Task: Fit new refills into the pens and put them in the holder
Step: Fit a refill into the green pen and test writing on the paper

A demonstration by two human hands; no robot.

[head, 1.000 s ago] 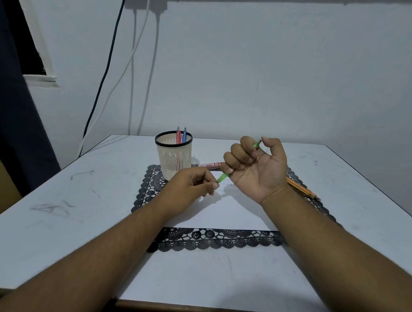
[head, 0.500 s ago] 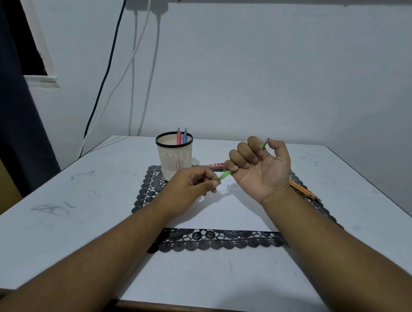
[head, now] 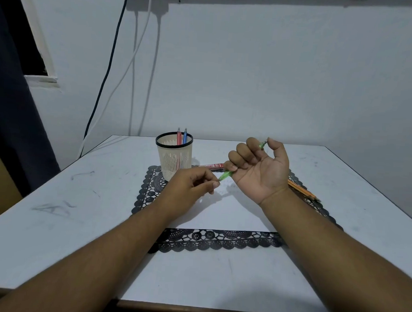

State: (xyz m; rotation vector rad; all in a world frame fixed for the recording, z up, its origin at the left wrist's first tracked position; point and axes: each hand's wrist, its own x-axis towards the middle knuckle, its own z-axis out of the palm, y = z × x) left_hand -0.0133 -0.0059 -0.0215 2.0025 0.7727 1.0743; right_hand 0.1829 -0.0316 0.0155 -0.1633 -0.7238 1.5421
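At frame centre, above the black lace mat (head: 219, 240), a slim translucent green pen (head: 226, 175) is being gripped in the curled right hand (head: 259, 168), apparently steadied for fitting. Its lower tip is being pinched by the left hand (head: 194, 184). The holder (head: 174, 156) is standing just left.

The green pen (head: 226, 174) looks like translucent glossy plastic. The holder (head: 174, 157) is matt cream plastic, slatted, with a glossy black rim. The mat (head: 216, 242) is black openwork lace (cloth or vinyl, unclear). The table (head: 65, 220) is smooth, scuffed white laminate.
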